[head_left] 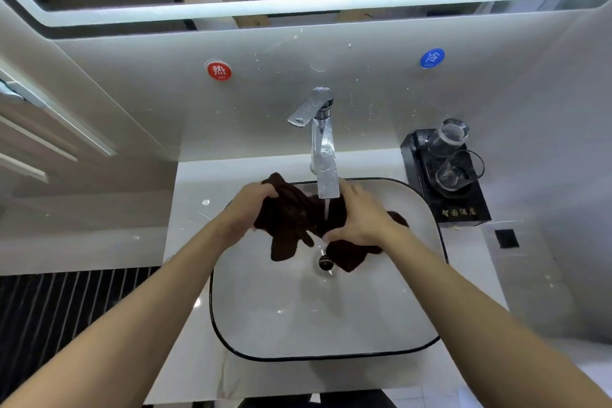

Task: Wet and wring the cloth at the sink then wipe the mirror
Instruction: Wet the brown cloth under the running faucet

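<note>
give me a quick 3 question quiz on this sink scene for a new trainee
1. True or false: both hands hold the cloth over the sink.
2. Which sticker is on the person's left side of the tap? A) red sticker B) blue sticker C) none
3. Fill in: two clear ___ stand on the black stand right of the sink.

Key:
1. True. The left hand grips the cloth's upper corner and the right hand presses on it under the spout.
2. A
3. glasses
</note>
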